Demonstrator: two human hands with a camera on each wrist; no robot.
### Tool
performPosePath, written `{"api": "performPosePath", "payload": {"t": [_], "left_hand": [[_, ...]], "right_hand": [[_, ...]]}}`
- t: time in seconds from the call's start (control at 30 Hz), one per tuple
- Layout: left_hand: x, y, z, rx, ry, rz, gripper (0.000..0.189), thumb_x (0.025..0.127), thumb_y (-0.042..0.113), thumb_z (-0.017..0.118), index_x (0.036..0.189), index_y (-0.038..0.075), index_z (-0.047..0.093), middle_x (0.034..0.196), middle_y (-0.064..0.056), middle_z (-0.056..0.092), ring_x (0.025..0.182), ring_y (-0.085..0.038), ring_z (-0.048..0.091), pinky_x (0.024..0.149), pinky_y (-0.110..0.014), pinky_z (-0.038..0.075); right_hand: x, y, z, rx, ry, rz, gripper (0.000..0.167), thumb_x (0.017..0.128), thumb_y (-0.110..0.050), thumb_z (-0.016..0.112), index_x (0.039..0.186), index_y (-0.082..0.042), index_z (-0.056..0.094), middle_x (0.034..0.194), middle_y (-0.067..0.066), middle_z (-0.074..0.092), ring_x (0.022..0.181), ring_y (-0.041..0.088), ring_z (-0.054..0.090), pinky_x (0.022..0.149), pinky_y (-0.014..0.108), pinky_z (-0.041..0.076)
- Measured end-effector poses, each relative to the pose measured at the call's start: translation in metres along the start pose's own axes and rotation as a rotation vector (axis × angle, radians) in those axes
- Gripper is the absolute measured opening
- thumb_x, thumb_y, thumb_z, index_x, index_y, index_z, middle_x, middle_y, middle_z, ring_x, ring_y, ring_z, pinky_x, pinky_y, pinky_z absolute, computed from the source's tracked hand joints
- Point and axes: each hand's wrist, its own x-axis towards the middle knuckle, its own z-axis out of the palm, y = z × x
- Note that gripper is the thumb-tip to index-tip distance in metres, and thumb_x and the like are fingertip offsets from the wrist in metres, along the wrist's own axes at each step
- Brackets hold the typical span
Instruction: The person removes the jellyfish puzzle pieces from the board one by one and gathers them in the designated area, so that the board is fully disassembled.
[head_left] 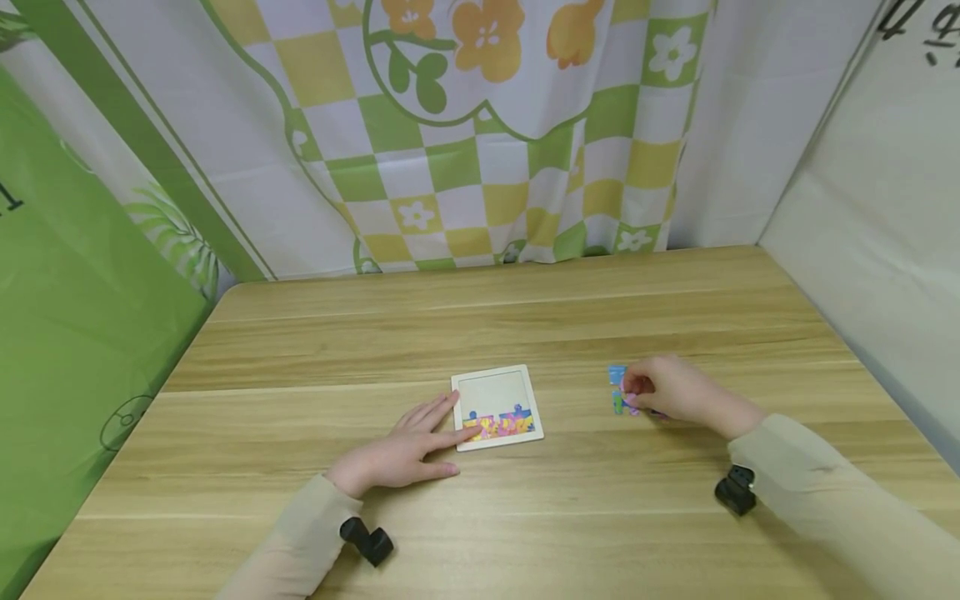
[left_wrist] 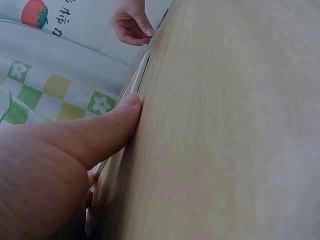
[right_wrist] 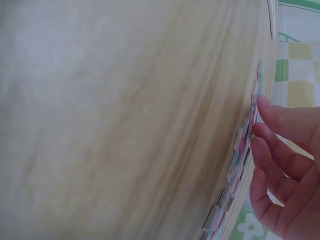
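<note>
A square white puzzle tray (head_left: 498, 408) lies on the table, its lower part filled with yellow, pink and blue jigsaw pieces (head_left: 504, 423). My left hand (head_left: 408, 446) rests at the tray's left side with fingers spread. Its fingertips touch the frame, and one finger reaches over the pieces. In the left wrist view the thumb (left_wrist: 117, 120) lies along the tray's edge. To the right, my right hand (head_left: 675, 392) bends over loose puzzle pieces (head_left: 617, 375). Thumb and forefinger pinch a purplish puzzle piece (head_left: 633, 402). Part of the pile is hidden under that hand.
The wooden table (head_left: 360, 333) runs back to a checked, flowered curtain (head_left: 480, 167). A green cloth (head_left: 90, 292) hangs at the left and a white one (head_left: 885, 233) at the right. Black wrist devices (head_left: 366, 542) sit on both sleeves.
</note>
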Motion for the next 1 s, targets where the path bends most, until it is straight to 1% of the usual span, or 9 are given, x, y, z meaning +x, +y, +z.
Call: {"api": "performPosePath", "payload": {"t": [0.2,0.3,0.43,0.67,0.9,1.0], "left_hand": [[0.0,-0.002,0.001,-0.009,-0.002,-0.004,0.055,0.095,0.04,0.054,0.146,0.029,0.037,0.16,-0.014,-0.002,0.147,-0.033,0.001,0.117,-0.053,0.007],[0.0,-0.002,0.001,-0.006,-0.005,-0.007,0.055,0.095,0.04,0.054,0.146,0.03,0.037,0.16,-0.013,-0.003,0.147,-0.032,0.0,0.117,-0.052,0.007],[0.0,-0.002,0.001,-0.005,-0.009,-0.006,0.055,0.095,0.041,0.053,0.146,0.03,0.036,0.16,-0.012,-0.004,0.147,-0.032,0.0,0.117,-0.052,0.007],[0.001,-0.001,0.001,-0.01,-0.01,-0.008,0.055,0.095,0.04,0.054,0.146,0.03,0.037,0.16,-0.011,-0.004,0.147,-0.032,0.0,0.117,-0.053,0.006],[0.001,-0.002,0.001,-0.015,-0.014,-0.008,0.055,0.095,0.041,0.053,0.146,0.031,0.036,0.16,-0.011,-0.004,0.147,-0.031,0.0,0.117,-0.053,0.006],[0.001,-0.003,0.001,-0.009,-0.012,-0.006,0.055,0.095,0.041,0.053,0.146,0.031,0.036,0.16,-0.01,-0.004,0.147,-0.031,0.0,0.117,-0.052,0.007]], "right_hand": [[0.001,0.0,0.0,0.025,-0.002,0.005,0.009,0.084,-0.005,0.069,0.078,-0.008,0.062,0.065,-0.005,0.055,0.048,0.004,0.045,0.045,0.021,0.04],[0.001,0.0,0.0,0.025,0.01,0.003,0.009,0.084,-0.005,0.069,0.078,-0.008,0.063,0.065,-0.004,0.055,0.05,0.005,0.045,0.045,0.021,0.04],[0.001,0.001,0.001,0.006,0.026,-0.004,0.008,0.083,-0.006,0.07,0.079,-0.009,0.064,0.067,-0.005,0.057,0.056,0.006,0.046,0.05,0.021,0.04],[0.002,0.0,-0.001,0.032,0.026,0.015,0.008,0.081,-0.008,0.072,0.081,-0.008,0.064,0.07,-0.004,0.06,0.061,0.008,0.05,0.055,0.022,0.044],[0.002,-0.01,-0.002,0.034,0.043,0.002,0.011,0.082,-0.007,0.072,0.091,-0.005,0.067,0.084,0.0,0.069,0.076,0.011,0.06,0.067,0.029,0.051],[0.003,-0.014,0.0,0.054,0.045,0.0,0.014,0.081,-0.007,0.072,0.094,-0.003,0.067,0.087,0.002,0.069,0.079,0.013,0.06,0.069,0.029,0.051]]}}
